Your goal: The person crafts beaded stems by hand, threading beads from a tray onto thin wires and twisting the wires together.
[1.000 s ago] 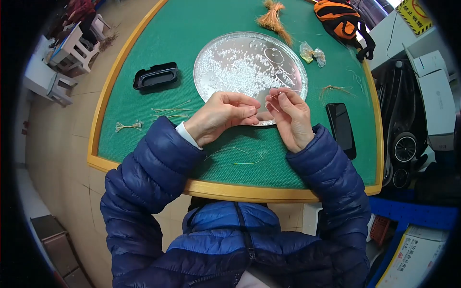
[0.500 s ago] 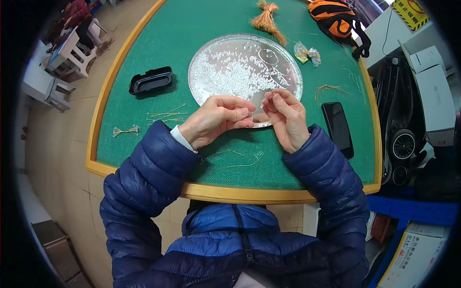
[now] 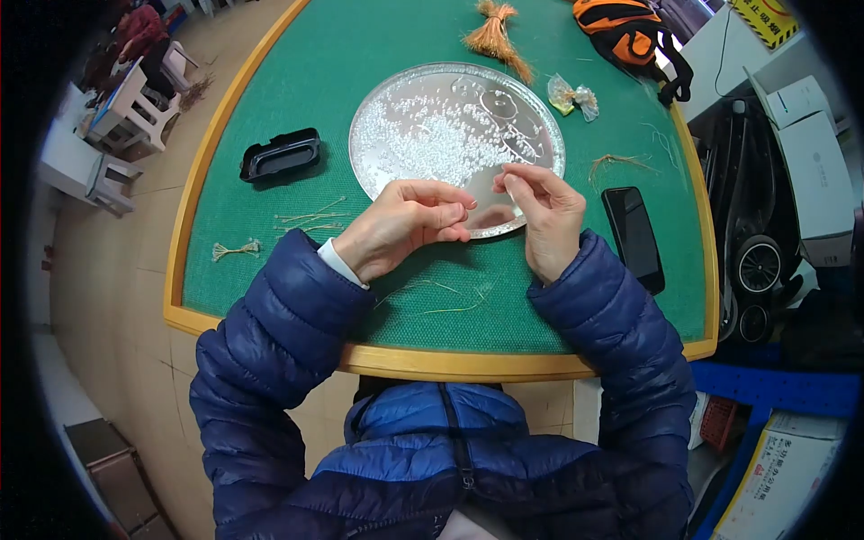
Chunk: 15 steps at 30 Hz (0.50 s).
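Observation:
My left hand (image 3: 405,227) is closed in a pinch over the near edge of a round silver tray (image 3: 481,191). Across a small gap, my right hand (image 3: 547,220) also pinches, thumb against forefinger. Whatever sits between the fingertips of either hand is too fine to make out. Small clear beads (image 3: 432,135) are spread over the tray, mostly on its left and middle. Thin yellowish wires (image 3: 450,309) lie on the green mat below my hands. Left of my left hand are several beaded-tip wires (image 3: 310,216) and a small tied bundle (image 3: 236,250).
An open black case (image 3: 281,158) lies left of the tray. To the right are a phone (image 3: 633,238), loose wires (image 3: 616,162) and a small plastic bag (image 3: 572,97). A straw-coloured bundle (image 3: 491,38) and an orange-black backpack (image 3: 621,34) lie farther back. A person (image 3: 144,36) sits upper left.
My right hand has turned slightly and moved a little away from my left, its fingers drawn closer together. The left hand stays almost still.

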Motion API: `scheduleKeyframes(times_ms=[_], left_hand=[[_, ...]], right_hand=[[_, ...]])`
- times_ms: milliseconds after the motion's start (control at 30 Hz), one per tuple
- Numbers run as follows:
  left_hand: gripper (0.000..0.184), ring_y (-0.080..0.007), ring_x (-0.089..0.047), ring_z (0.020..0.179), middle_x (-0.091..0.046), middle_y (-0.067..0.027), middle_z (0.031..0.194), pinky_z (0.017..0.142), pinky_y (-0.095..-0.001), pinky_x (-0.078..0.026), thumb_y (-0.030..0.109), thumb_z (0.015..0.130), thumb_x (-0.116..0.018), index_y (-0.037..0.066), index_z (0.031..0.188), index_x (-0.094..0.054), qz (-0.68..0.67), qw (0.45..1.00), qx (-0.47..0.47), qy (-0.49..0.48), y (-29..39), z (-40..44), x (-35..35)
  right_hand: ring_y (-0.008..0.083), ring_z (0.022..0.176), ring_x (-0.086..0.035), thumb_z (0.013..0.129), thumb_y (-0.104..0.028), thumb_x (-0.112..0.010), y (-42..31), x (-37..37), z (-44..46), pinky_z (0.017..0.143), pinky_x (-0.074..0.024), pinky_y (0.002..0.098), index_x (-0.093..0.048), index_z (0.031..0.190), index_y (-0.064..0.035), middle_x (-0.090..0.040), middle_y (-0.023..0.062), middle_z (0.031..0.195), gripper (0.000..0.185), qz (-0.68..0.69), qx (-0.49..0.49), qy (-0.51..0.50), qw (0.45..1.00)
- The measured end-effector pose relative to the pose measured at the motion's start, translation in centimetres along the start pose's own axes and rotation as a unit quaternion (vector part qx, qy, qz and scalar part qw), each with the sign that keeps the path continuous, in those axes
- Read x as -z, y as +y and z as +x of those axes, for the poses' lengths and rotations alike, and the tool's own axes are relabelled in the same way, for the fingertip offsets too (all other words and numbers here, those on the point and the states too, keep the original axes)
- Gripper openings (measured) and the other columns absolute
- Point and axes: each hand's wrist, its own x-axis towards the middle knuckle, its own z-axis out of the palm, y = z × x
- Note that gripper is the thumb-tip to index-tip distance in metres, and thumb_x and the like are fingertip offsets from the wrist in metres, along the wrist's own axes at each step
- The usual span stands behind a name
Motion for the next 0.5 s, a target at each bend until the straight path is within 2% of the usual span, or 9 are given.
scheduleKeyframes(times_ms=[33, 167, 200, 333, 500], left_hand=[[0.016, -0.0109, -0.056, 0.064, -0.059, -0.0094, 0.076, 0.062, -0.0177, -0.048, -0.001, 0.082, -0.052, -0.003, 0.097, -0.057, -0.001, 1.0, 0.001, 0.003, 0.0, 0.0, 0.1], [0.015, -0.0111, -0.056, 0.064, -0.059, -0.0095, 0.075, 0.062, -0.0184, -0.048, 0.0, 0.082, -0.052, -0.003, 0.096, -0.057, -0.002, 1.0, -0.01, -0.015, -0.1, 0.1, 0.6], [0.015, -0.0111, -0.056, 0.064, -0.059, -0.0095, 0.075, 0.062, -0.0184, -0.048, 0.0, 0.082, -0.052, -0.003, 0.096, -0.057, -0.003, 1.0, -0.011, -0.012, -0.1, 0.1, 0.6], [0.013, -0.0114, -0.056, 0.064, -0.058, -0.0088, 0.074, 0.062, -0.0188, -0.048, 0.0, 0.082, -0.051, -0.003, 0.094, -0.057, 0.012, 0.999, -0.032, -0.038, -0.2, 0.2, 0.8], [0.011, -0.0111, -0.055, 0.063, -0.058, -0.0083, 0.072, 0.061, -0.0182, -0.047, 0.001, 0.083, -0.052, -0.002, 0.092, -0.058, 0.026, 0.997, -0.054, -0.048, -0.6, 0.4, 1.1]], right_hand=[[0.0149, 0.072, -0.057, 0.078, 0.005, -0.054, 0.1, 0.0, 0.0, 0.064, -0.0502, 0.0238, -0.062, 0.088, -0.0005, -0.061, 0.0097, 0.084, 0.014, 0.001, -0.003, -0.001, 1.0], [0.0141, 0.065, -0.056, 0.068, 0.01, -0.056, 0.6, 0.5, 0.3, 0.056, -0.048, 0.0217, -0.064, 0.081, -0.0017, -0.062, 0.008, 0.08, 0.019, -0.187, 0.145, -0.025, 0.971], [0.0141, 0.065, -0.056, 0.068, 0.01, -0.056, 0.5, 0.5, 0.3, 0.056, -0.048, 0.0217, -0.064, 0.081, -0.0017, -0.062, 0.008, 0.08, 0.019, -0.185, 0.144, -0.027, 0.972], [0.0151, 0.063, -0.056, 0.06, 0.011, -0.057, -0.3, 0.6, 0.4, 0.054, -0.0455, 0.021, -0.064, 0.076, -0.002, -0.062, 0.0079, 0.077, 0.022, -0.371, 0.333, -0.038, 0.866], [0.0163, 0.063, -0.056, 0.056, 0.011, -0.058, -0.3, 0.4, 0.0, 0.053, -0.044, 0.0214, -0.063, 0.077, -0.0023, -0.062, 0.0088, 0.077, 0.025, -0.39, 0.339, -0.032, 0.855]])
